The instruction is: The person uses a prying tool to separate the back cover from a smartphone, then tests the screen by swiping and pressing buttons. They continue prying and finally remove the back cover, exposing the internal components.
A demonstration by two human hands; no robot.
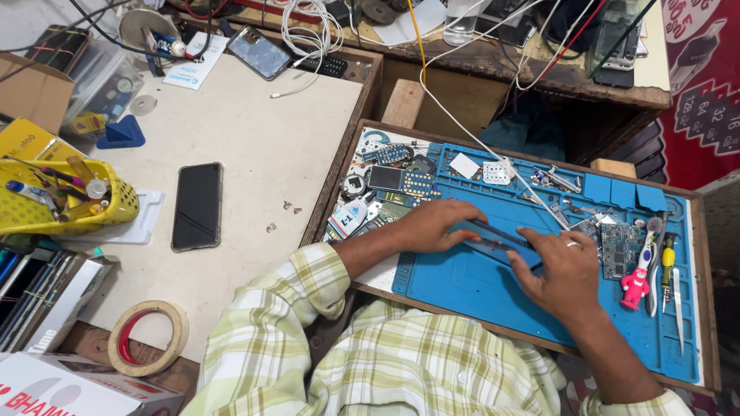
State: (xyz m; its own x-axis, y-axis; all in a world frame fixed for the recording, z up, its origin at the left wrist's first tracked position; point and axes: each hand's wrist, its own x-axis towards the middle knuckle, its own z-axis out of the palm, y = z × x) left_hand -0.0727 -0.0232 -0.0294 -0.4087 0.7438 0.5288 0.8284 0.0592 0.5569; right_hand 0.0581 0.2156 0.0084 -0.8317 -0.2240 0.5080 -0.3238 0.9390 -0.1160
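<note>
Where the ridged blue mat [478,289] lies, both hands [501,246] grasping a flat dark phone [493,240].

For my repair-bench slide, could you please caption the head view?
Both hands, left hand and right hand, grip a dark flat device on a blue work mat.
</note>
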